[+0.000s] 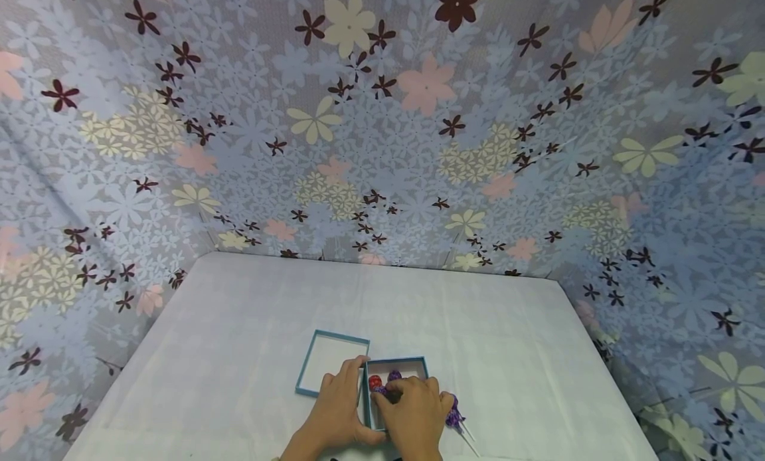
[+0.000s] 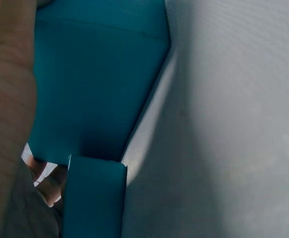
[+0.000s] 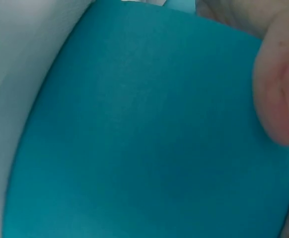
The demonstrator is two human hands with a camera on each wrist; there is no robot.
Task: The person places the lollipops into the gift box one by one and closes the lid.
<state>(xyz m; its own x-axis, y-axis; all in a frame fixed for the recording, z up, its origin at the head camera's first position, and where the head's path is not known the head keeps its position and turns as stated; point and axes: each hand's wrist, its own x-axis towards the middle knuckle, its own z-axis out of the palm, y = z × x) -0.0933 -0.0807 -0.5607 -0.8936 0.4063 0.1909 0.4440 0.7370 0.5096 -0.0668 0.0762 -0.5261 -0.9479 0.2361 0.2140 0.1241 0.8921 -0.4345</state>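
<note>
A shallow teal-edged box (image 1: pixel 397 360) stands near the front of the table. My left hand (image 1: pixel 339 408) grips its left side, fingers at the far corner and thumb at the near one. Over the box, my right hand (image 1: pixel 416 408) pinches a purple-wrapped lollipop (image 1: pixel 380 390) between thumb and fingers. A red-wrapped lollipop (image 1: pixel 374 381) and another purple lollipop (image 1: pixel 394 375) lie inside; the right hand covers the rest. The teal box wall (image 2: pixel 100 84) fills much of the left wrist view. In the right wrist view, a thumb rests on the teal wall (image 3: pixel 144 129).
The box's lid (image 1: pixel 335 355), white inside with a teal rim, lies just left of the box. Several purple lollipops (image 1: pixel 454 413) with white sticks lie right of it. A white cloth covers the table (image 1: pixel 508 341); a floral curtain (image 1: pixel 382 149) surrounds it.
</note>
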